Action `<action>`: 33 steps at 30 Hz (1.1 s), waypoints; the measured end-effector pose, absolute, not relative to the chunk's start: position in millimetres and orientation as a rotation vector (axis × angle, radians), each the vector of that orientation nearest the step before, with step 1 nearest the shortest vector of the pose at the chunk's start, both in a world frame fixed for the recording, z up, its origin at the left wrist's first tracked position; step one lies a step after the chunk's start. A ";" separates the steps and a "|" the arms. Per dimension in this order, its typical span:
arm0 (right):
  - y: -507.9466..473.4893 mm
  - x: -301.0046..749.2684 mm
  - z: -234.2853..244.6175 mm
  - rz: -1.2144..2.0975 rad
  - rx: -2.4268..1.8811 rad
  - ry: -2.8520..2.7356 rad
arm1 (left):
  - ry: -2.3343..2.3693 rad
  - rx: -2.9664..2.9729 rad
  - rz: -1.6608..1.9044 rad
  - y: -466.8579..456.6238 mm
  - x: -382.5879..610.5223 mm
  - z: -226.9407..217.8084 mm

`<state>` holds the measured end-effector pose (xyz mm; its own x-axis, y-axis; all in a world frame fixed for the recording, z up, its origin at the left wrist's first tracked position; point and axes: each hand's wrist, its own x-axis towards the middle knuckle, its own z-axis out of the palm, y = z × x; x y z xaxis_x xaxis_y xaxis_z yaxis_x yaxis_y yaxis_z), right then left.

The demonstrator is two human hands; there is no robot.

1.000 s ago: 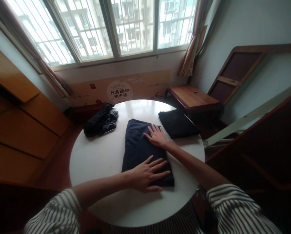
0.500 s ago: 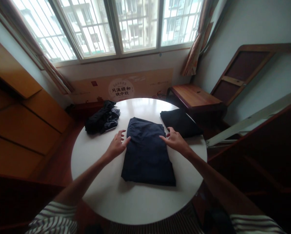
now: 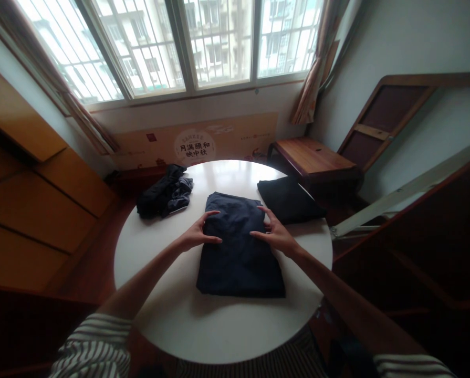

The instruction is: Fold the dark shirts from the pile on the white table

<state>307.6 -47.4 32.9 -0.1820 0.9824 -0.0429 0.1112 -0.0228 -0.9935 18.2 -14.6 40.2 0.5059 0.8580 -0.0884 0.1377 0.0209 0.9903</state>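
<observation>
A folded dark navy garment (image 3: 237,268) lies flat in the middle of the white round table (image 3: 156,278); whether it is trousers or a top I cannot tell. My left hand (image 3: 197,232) is at its left edge, thumb and forefinger spread apart over the cloth. Across from it, my right hand (image 3: 274,233) rests at the right edge with thumb and fingers apart too. Some of the lower fingers on both hands are hidden, and neither hand visibly pinches the fabric. Beside my right hand lies a folded black garment (image 3: 292,199).
A crumpled heap of black and grey clothes (image 3: 164,194) sits at the table's far left. Beyond the table stand a low wooden table (image 3: 313,155) at right and a barred window (image 3: 219,42). Wooden cabinets (image 3: 41,199) line the left side.
Both hands have moved inward, from beside the navy garment to its edges, with thumbs and forefingers now over the cloth. The garment lies almost as before.
</observation>
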 end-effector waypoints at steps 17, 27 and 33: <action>-73.8 319.0 65.0 1.073 -1.118 -1.686 | 1.178 2.037 0.627 -55.5 -3.2 68.3; -125.7 322.8 160.4 0.649 -1.054 -1.689 | 1.318 2.492 0.928 -110.0 -3.8 170.0; -63.5 313.2 150.6 1.093 -1.055 -1.325 | 0.935 1.485 0.885 -35.6 -1.0 138.7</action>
